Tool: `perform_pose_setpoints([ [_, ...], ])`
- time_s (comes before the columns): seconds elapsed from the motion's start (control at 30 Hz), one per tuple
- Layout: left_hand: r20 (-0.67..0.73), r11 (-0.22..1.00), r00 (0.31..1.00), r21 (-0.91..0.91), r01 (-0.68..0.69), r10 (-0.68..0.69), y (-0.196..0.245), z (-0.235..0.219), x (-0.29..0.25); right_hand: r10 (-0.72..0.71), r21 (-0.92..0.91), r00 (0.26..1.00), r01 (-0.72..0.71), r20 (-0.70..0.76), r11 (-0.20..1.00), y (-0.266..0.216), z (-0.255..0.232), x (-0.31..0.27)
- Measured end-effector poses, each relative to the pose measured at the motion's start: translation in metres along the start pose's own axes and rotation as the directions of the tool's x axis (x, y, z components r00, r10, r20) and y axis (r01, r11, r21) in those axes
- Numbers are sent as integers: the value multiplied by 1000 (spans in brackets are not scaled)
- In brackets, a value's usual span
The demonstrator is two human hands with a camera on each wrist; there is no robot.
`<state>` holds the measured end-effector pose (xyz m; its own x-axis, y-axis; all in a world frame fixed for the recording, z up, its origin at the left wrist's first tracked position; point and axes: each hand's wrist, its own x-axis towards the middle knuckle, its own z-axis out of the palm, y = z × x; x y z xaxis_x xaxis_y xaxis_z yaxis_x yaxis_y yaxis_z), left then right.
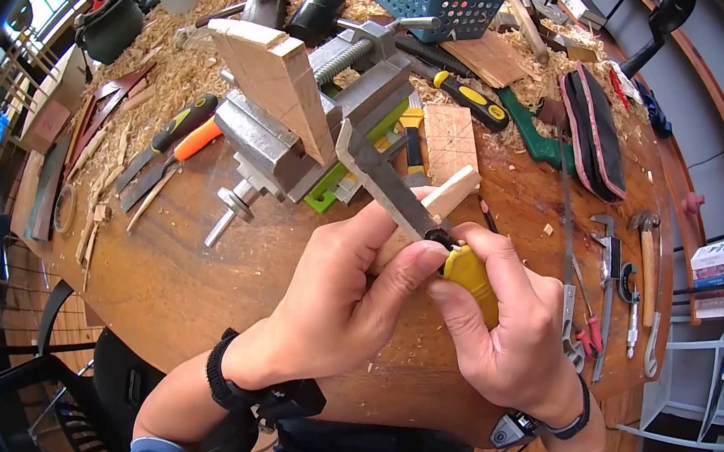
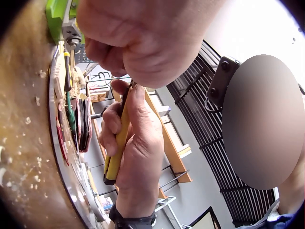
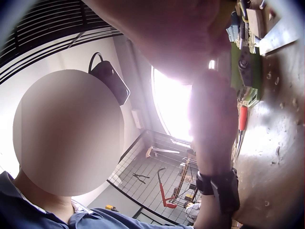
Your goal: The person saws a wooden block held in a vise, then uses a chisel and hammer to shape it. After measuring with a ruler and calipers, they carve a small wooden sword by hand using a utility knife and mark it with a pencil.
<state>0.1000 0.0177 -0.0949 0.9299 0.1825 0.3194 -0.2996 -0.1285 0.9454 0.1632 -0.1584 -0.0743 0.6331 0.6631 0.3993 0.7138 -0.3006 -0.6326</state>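
Note:
Both hands are together in front of the body. The left hand (image 1: 339, 288) grips a pale wooden piece (image 1: 452, 192) with a tapered end, its thumb lying across the near part. In the right hand (image 1: 514, 331) is a yellow tool (image 1: 471, 283) with black trim, pinched between thumb and fingers. From the left wrist view, the tool's long yellow body (image 2: 121, 138) slants along the palm. A dark flat metal strip (image 1: 387, 181) with a bent far end extends from beside the black part, between the hands. Whether it belongs to the yellow tool I cannot tell.
A metal vise (image 1: 285, 150) clamps an upright wooden block (image 1: 276, 80) just beyond the hands. Chisels with orange (image 1: 198, 140) and black-yellow handles lie left. A blue basket (image 1: 431, 0), green-handled tool (image 1: 532, 134) and pencil case (image 1: 592, 134) stand among shavings; a hammer (image 1: 645, 256) lies right.

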Motion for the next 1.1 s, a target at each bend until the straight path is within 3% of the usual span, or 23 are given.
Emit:
perform_pose_setpoints([
  [0.17, 66, 998, 998, 55, 18, -21, -3, -4, -1, 4, -20, 1000, -3, 26, 1000, 0, -3, -1],
  [0.27, 43, 996, 999, 92, -20, 16, -1, -4, 0, -2, -34, 1000, 3, 17, 999, -1, -2, -2],
  [0.33, 20, 975, 998, 211, -67, 64, -1, -4, 0, 0, -24, 1000, 0, 11, 1000, -3, -3, -2],
  [0.53, -41, 958, 992, 266, -105, 120, 0, -1, 0, 4, -14, 1000, -4, -9, 1000, -2, 0, -3],
  [0.57, -41, 958, 992, 266, -105, 120, 3, -1, -1, 4, -13, 1000, -4, -9, 1000, -2, 0, -3],
  [0.63, -58, 977, 998, 211, 37, -26, 12, 0, -2, 5, -23, 1000, -6, -24, 1000, -3, 1, -3],
  [0.83, -66, 944, 998, 329, 10, 12, 16, -2, -3, 3, -3, 998, -3, -63, 1000, -4, 6, -4],
  [1.07, -77, 966, 994, 253, -56, 77, 8, -1, -1, 15, 5, 995, -15, -102, 1000, -3, 7, -3],
  [1.1, -47, 993, 999, 120, 6, 0, 8, -1, -2, 25, 8, 998, -25, -53, 1000, -3, 4, -2],
])
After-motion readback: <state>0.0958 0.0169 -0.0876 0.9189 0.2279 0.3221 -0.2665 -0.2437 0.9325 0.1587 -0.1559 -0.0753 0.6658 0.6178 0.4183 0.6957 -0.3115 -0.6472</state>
